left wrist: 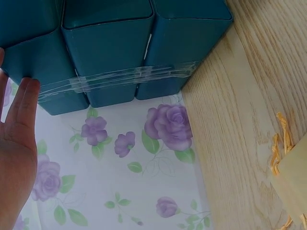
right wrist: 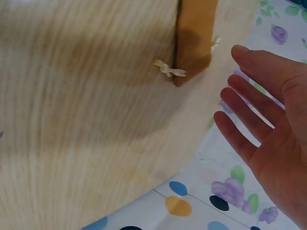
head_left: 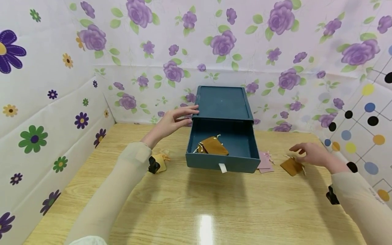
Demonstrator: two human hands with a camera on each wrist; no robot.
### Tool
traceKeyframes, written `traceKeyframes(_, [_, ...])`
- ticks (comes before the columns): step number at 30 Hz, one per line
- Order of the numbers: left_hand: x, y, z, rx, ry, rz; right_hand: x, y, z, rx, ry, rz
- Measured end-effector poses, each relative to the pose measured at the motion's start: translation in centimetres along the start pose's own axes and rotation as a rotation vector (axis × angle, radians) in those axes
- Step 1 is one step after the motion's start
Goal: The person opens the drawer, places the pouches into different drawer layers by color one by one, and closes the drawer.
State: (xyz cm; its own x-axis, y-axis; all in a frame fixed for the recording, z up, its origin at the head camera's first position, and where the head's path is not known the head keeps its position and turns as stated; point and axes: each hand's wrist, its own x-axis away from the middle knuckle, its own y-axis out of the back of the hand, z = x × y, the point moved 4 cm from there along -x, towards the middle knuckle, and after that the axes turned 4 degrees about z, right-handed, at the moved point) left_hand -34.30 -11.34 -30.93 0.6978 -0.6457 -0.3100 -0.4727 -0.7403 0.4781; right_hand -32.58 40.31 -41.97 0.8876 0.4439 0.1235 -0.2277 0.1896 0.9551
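Observation:
A dark blue drawer box [head_left: 223,102] stands toward the back of the table, its top drawer [head_left: 223,162] pulled out. Inside that drawer lie brown drawstring pouches [head_left: 215,145]. My left hand [head_left: 174,120] rests its fingertips against the box's left side, fingers fairly straight. To the right, my right hand [head_left: 315,156] hovers beside a brown drawstring pouch [head_left: 292,166] on the table. In the right wrist view that hand [right wrist: 268,124] has its fingers spread, apart from the pouch [right wrist: 194,43], and holds nothing.
Pink pouches [head_left: 265,162] lie just right of the box, partly hidden by the drawer. Yellow pouches [head_left: 160,162] lie to its left, near my left forearm. Floral cloth walls [head_left: 171,92] close off the back and sides. Clear tape [left wrist: 120,79] wraps the stacked box units.

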Motion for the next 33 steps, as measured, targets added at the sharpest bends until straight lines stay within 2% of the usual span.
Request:
traceKeyframes(5, [0.3,-0.1,-1.6,-0.005,0.001,0.005,-0.1,-0.6,-0.4,0.013,-0.019,0.026])
traceKeyframes(13, [0.4,-0.2,-1.9,0.003,0.012,0.004,-0.1,-1.8,-1.5,0.008,-0.034,0.073])
traceKeyframes(23, [-0.2,0.3,0.8,0.004,0.0,-0.006,-0.2,-2.8,-2.4,-0.081,-0.054,0.049])
traceKeyframes(33, [-0.2,0.4,1.0,-0.033,-0.019,-0.001,-0.3,-3.0,-1.6,-0.132,-0.068,0.06])
